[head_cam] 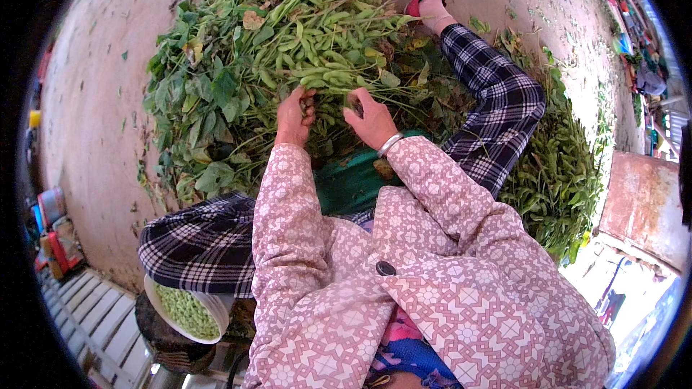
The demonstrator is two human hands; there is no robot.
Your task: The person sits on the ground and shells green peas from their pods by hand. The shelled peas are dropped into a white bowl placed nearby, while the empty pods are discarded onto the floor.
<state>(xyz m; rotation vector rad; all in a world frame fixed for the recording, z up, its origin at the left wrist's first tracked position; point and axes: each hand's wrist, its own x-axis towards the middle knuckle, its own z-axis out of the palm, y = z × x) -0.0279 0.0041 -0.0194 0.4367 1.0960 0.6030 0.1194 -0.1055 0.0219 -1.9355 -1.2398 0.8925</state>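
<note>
In front of me a bunch of green bean pods (pixel 324 76), apparently soybeans, lies across the top of a heap of cut bean plants (pixel 238 86). My left hand (pixel 295 118) has its fingers curled around the left end of this bunch. To its right, my right hand (pixel 373 119) is bent at the lower right of the pods, thumb and forefinger curled towards each other. Blur and shadow hide whether anything is pinched there. A silver bangle (pixel 390 145) circles the right wrist. Green cloth or sheeting (pixel 346 183) shows below the hands, between my legs.
A white bowl of shelled green beans (pixel 186 313) sits tilted on a dark stump-like support (pixel 162 329) by my bent left knee. More bean plants (pixel 562 173) are piled beyond my right leg. Leaf scraps litter the concrete floor (pixel 92 135). A rusty metal panel (pixel 640 205) stands far right.
</note>
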